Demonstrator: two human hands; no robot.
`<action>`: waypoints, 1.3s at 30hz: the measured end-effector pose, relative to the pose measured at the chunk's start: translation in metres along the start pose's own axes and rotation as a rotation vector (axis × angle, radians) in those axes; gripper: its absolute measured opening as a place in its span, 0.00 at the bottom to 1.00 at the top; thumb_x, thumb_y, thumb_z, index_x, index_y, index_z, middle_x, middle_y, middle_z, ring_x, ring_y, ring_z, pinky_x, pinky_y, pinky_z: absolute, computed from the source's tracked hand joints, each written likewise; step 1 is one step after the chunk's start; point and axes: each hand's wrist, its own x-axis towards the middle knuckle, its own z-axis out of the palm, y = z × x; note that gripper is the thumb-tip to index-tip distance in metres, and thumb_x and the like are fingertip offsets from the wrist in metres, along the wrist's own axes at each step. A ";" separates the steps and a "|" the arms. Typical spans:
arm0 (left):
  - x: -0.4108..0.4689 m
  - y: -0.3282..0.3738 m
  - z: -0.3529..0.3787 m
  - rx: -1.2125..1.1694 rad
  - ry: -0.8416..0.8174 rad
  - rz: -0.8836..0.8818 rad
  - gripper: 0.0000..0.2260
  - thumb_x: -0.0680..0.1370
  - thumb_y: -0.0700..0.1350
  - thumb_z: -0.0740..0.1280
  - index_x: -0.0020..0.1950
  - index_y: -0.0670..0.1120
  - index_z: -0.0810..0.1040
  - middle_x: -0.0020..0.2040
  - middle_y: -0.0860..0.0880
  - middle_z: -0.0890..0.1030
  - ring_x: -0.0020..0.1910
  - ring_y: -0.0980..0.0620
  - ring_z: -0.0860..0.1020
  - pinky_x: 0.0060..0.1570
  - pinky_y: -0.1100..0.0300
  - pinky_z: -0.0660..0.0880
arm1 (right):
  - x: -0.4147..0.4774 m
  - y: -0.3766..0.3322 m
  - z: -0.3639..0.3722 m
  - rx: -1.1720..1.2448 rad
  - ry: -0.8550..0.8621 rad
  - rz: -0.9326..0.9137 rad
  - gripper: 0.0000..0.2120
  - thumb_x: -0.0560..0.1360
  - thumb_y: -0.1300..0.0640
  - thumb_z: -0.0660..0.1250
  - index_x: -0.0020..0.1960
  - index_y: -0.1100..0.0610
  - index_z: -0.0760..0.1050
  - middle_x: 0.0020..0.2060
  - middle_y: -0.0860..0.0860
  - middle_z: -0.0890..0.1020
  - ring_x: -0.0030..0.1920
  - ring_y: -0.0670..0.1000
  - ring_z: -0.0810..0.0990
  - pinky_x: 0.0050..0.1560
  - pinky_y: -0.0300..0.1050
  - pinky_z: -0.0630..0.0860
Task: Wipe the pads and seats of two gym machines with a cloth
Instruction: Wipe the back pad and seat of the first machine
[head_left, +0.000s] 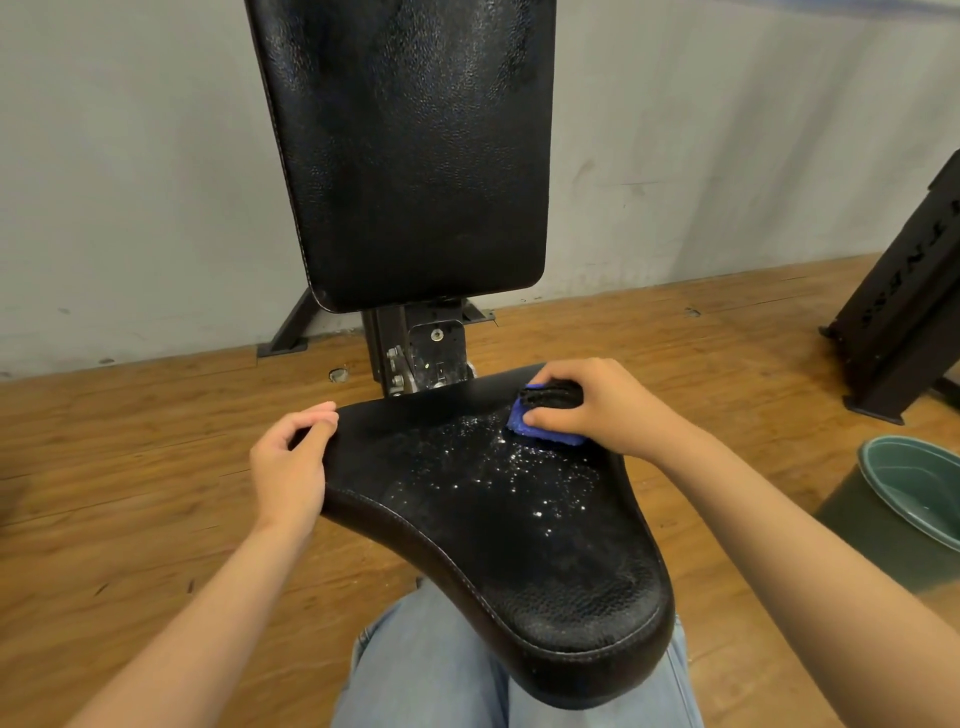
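The middle and near part of the seat (493, 545) are left open, marked only by wet specks. Its far left edge is gripped by the left hand (291, 467), and its far right corner is taken up by the right hand (602, 410), in which the blue cloth (545, 431) is held down. Passage beyond the seat is blocked by the upright back pad (410, 156) and the metal bracket (421, 348) beneath it. Bare wooden floor (130, 467) is seen left of the seat. On the right, room is narrowed by a green bucket (914, 493) near the forearm and a black machine frame (904, 312) further back. The space under the seat's near tip is filled by knees in jeans (431, 670).
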 end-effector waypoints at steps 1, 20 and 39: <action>0.000 -0.001 0.000 0.002 -0.001 0.001 0.08 0.78 0.39 0.66 0.44 0.49 0.82 0.52 0.56 0.82 0.58 0.53 0.77 0.65 0.49 0.71 | 0.005 0.005 -0.001 -0.017 0.023 0.023 0.07 0.71 0.52 0.73 0.48 0.47 0.78 0.42 0.43 0.82 0.43 0.40 0.78 0.43 0.34 0.73; 0.000 0.001 -0.002 0.028 -0.007 0.001 0.07 0.78 0.39 0.65 0.46 0.49 0.82 0.52 0.57 0.81 0.58 0.53 0.76 0.66 0.48 0.70 | 0.020 -0.014 0.013 -0.003 -0.109 -0.072 0.08 0.73 0.50 0.72 0.51 0.47 0.77 0.44 0.41 0.81 0.44 0.38 0.77 0.43 0.30 0.72; -0.001 0.002 -0.002 0.020 -0.003 -0.011 0.07 0.78 0.39 0.66 0.45 0.49 0.82 0.52 0.59 0.81 0.59 0.53 0.76 0.66 0.47 0.70 | 0.025 -0.041 0.024 0.061 -0.269 -0.175 0.07 0.73 0.51 0.71 0.50 0.47 0.77 0.43 0.42 0.81 0.44 0.40 0.78 0.44 0.31 0.73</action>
